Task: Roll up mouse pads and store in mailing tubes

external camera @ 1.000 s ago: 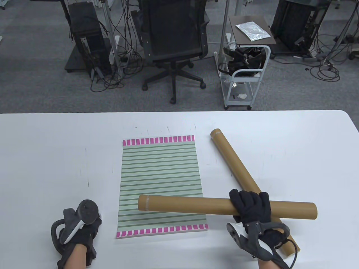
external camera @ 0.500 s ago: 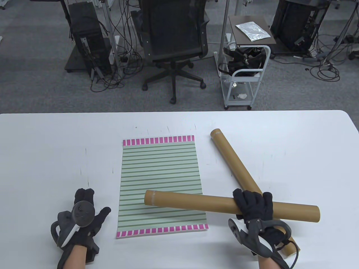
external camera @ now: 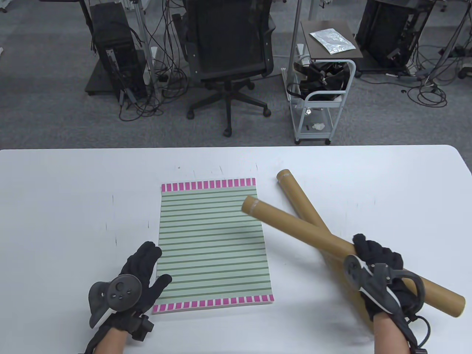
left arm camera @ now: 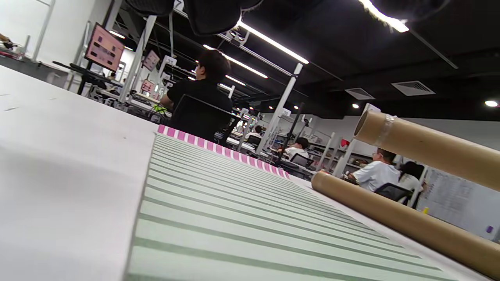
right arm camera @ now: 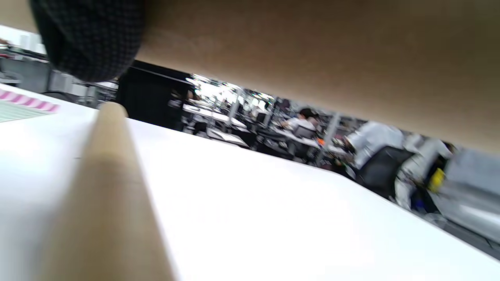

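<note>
A green-striped mouse pad (external camera: 212, 243) with pink-checked ends lies flat mid-table, also in the left wrist view (left arm camera: 234, 218). My right hand (external camera: 379, 258) grips a brown mailing tube (external camera: 295, 226) held above the table, its far end over the pad's right edge; it fills the top of the right wrist view (right arm camera: 312, 47). A second tube (external camera: 298, 201) lies on the table beneath it, seen too in both wrist views (left arm camera: 390, 222) (right arm camera: 105, 187). My left hand (external camera: 143, 269) lies flat, fingers straight, its fingertips at the pad's left edge.
The white table (external camera: 55, 206) ends at a far edge; beyond it stand an office chair (external camera: 228, 48) and a small cart (external camera: 320, 92). People sit at desks in the background of the wrist views.
My right hand swung the held tube clockwise and to the right, off the pad's near part. My left hand opened flat and slid right and forward to the pad's left edge.
</note>
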The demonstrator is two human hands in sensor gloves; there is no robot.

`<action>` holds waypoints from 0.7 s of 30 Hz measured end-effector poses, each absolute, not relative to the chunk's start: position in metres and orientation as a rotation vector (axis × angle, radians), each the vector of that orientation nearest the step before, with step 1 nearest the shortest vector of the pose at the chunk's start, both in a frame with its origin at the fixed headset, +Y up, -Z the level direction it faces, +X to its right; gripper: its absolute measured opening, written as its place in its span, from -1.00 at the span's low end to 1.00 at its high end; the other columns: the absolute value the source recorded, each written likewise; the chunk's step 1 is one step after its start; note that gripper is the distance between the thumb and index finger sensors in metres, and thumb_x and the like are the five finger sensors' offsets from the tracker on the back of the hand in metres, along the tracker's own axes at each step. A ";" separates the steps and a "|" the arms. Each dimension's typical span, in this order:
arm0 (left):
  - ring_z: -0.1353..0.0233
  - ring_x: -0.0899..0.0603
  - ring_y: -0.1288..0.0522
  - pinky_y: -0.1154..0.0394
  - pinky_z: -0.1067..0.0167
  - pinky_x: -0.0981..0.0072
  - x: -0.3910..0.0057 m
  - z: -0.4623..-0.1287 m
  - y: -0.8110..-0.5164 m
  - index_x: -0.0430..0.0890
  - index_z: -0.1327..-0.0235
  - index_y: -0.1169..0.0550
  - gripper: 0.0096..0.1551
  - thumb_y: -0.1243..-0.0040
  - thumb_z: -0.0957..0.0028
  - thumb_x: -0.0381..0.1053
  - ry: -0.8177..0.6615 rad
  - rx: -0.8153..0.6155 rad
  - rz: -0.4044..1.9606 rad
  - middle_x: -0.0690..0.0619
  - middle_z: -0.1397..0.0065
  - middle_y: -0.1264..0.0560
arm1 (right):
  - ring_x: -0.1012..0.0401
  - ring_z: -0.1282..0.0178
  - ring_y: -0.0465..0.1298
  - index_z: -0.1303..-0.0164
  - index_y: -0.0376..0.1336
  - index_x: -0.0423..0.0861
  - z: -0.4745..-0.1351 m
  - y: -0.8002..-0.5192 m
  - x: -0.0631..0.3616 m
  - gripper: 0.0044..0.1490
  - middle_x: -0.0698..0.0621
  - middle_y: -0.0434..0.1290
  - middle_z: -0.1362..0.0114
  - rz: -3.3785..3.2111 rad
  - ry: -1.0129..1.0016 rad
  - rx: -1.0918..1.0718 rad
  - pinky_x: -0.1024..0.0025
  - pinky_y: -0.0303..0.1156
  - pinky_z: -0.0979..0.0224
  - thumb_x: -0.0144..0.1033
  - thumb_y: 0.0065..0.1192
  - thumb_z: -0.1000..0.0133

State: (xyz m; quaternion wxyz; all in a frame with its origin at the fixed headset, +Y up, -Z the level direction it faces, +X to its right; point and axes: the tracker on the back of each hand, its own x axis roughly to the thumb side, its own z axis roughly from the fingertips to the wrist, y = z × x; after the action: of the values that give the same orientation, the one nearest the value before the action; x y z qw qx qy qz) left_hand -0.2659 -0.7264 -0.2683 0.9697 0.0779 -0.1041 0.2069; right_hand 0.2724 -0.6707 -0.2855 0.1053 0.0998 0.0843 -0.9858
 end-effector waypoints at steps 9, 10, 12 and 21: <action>-0.72 -0.06 -0.17 -0.19 -0.66 -0.04 -0.259 -0.271 -0.733 0.22 -0.49 0.00 -0.08 0.01 0.10 0.42 -0.230 0.104 0.385 0.13 -0.71 0.01 | -0.02 -0.36 0.47 -0.62 0.02 -0.05 -0.300 -0.694 0.356 0.04 -0.07 0.34 -0.51 -2.934 -0.055 0.705 -0.14 0.39 -0.44 0.04 0.31 0.04; -0.72 -0.05 -0.17 -0.19 -0.66 -0.04 -0.260 -0.272 -0.735 0.22 -0.49 0.01 -0.08 0.01 0.10 0.42 -0.223 0.095 0.385 0.13 -0.71 0.02 | -0.05 -0.37 0.46 -0.64 -0.01 -0.10 -0.302 -0.699 0.362 0.05 -0.11 0.32 -0.53 -2.944 -0.107 0.750 -0.18 0.39 -0.44 -0.01 0.30 0.02; -0.72 -0.05 -0.16 -0.19 -0.66 -0.03 -0.263 -0.273 -0.738 0.23 -0.49 0.10 -0.04 0.02 0.09 0.42 -0.207 0.086 0.387 0.12 -0.72 0.04 | -0.09 -0.40 0.44 -0.66 -0.06 -0.18 -0.304 -0.707 0.372 0.06 -0.16 0.27 -0.56 -2.950 -0.168 0.794 -0.20 0.40 -0.43 -0.07 0.25 0.00; -0.74 -0.06 -0.08 -0.06 -0.69 -0.12 -0.271 -0.278 -0.742 0.24 -0.50 0.12 -0.04 0.03 0.08 0.43 -0.164 0.076 0.361 0.13 -0.72 0.08 | -0.15 -0.43 0.40 -0.68 -0.09 -0.23 -0.325 -0.717 0.396 0.05 -0.22 0.23 -0.59 -2.962 -0.327 0.826 -0.26 0.36 -0.43 -0.16 0.23 -0.04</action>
State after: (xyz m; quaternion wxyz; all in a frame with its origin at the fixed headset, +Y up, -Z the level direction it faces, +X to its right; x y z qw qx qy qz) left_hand -0.2715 -0.7421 -0.2778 0.9797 0.0379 -0.0814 0.1793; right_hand 0.3965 -0.7168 -0.3247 0.0247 0.2670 -0.1057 -0.9576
